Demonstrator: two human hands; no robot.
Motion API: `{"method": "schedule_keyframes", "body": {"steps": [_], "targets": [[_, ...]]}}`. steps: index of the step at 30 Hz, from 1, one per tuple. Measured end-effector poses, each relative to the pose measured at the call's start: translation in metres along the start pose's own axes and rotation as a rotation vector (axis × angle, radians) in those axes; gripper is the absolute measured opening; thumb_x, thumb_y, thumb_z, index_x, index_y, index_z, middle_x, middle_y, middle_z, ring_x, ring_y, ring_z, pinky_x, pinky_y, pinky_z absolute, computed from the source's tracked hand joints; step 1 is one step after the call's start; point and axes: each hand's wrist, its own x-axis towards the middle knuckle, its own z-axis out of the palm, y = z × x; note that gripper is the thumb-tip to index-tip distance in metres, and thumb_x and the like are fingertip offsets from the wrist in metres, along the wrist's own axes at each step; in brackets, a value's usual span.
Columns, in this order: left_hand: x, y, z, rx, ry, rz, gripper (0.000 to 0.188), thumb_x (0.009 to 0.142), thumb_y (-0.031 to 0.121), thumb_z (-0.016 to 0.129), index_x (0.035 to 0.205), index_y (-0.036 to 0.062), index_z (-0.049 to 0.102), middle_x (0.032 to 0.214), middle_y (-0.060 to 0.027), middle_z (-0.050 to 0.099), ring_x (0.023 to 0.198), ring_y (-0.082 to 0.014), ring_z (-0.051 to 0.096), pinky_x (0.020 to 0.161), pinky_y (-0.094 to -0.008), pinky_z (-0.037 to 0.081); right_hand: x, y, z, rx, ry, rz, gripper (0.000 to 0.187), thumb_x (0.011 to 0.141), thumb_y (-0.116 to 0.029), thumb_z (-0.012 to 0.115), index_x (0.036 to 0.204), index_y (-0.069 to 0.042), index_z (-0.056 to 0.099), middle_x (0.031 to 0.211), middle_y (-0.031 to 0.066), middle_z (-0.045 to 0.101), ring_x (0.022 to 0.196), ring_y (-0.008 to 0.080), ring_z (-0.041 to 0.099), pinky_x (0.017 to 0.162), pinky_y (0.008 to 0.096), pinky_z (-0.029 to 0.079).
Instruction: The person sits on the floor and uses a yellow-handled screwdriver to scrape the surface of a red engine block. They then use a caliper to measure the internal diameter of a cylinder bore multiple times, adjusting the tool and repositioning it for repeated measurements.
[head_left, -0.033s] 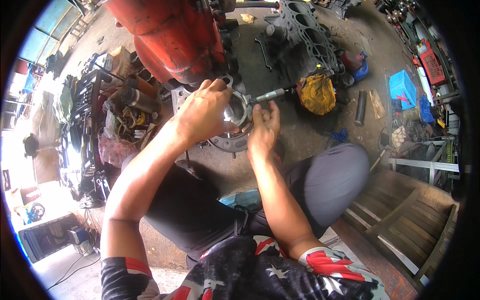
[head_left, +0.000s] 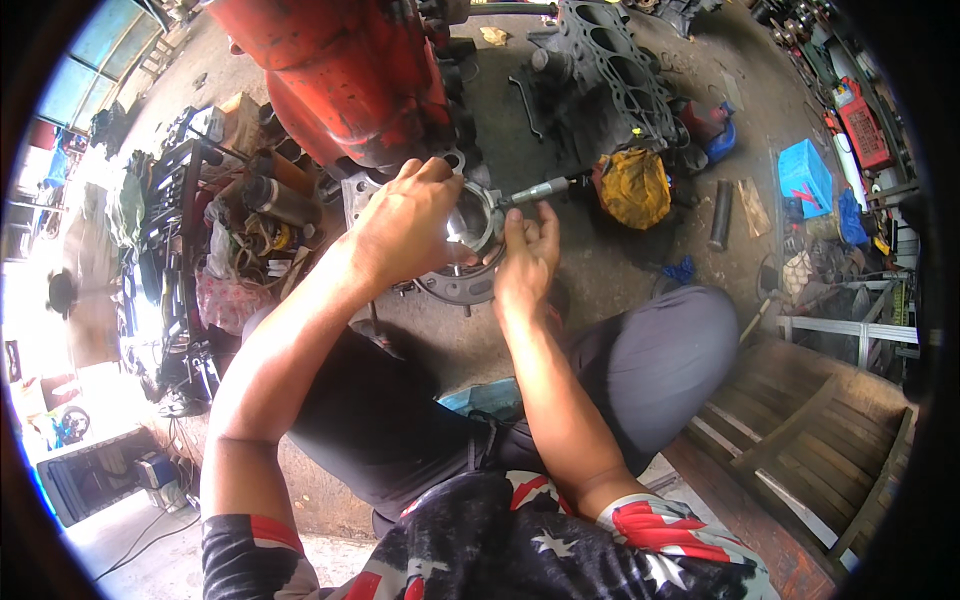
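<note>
A silvery outside micrometer [head_left: 535,192], with a curved frame and a barrel pointing right, sits over a bright round metal journal at the end of the red engine [head_left: 340,80]. My left hand [head_left: 410,220] arches over the left side of the frame, its fingers bent down around it. Under the barrel, my right hand [head_left: 528,262] has its thumb and fingers curled at the micrometer's right side; its grip is partly hidden. Below both hands, a curved dark metal flange [head_left: 468,290] with holes shows.
A grey engine block [head_left: 620,70] stands at the far right, with a yellow plastic bag [head_left: 635,188] before it. One wrench [head_left: 526,108] lies on the floor. To the left are a clutter of tools and a dark canister [head_left: 282,200]. A blue basket [head_left: 805,178] sits farther right.
</note>
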Motion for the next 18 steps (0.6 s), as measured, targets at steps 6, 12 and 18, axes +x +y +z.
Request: {"method": "schedule_keyframes", "body": {"steps": [6, 12, 18], "targets": [[-0.0003, -0.0002, 0.0010, 0.001, 0.013, 0.007, 0.083, 0.065, 0.032, 0.091, 0.132, -0.0049, 0.059, 0.134, -0.0192, 0.057, 0.126, -0.0356, 0.053, 0.109, -0.0414, 0.043, -0.0010, -0.0005, 0.0022, 0.032, 0.005, -0.038, 0.054, 0.103, -0.013, 0.057, 0.145, 0.007, 0.030, 0.079, 0.0006, 0.054, 0.073, 0.0061, 0.050, 0.069, 0.0205, 0.042], [0.0001, -0.0012, 0.0021, 0.003, 0.024, 0.017, 0.083, 0.065, 0.032, 0.091, 0.132, -0.0052, 0.059, 0.133, -0.0197, 0.057, 0.126, -0.0358, 0.053, 0.109, -0.0414, 0.044, 0.0003, 0.0025, 0.0009, 0.046, -0.013, -0.039, 0.052, 0.103, -0.014, 0.057, 0.143, 0.007, 0.032, 0.082, 0.0017, 0.055, 0.073, 0.0066, 0.052, 0.065, 0.0209, 0.043], [0.0003, 0.0005, 0.0004, 0.013, 0.001, 0.009, 0.083, 0.065, 0.031, 0.091, 0.132, -0.0055, 0.058, 0.134, -0.0197, 0.057, 0.126, -0.0356, 0.053, 0.109, -0.0415, 0.044, 0.0054, 0.0020, -0.0005, 0.036, -0.051, -0.054, 0.047, 0.103, -0.013, 0.057, 0.139, 0.009, 0.037, 0.089, 0.0042, 0.059, 0.078, 0.0069, 0.054, 0.064, 0.0204, 0.045]]}}
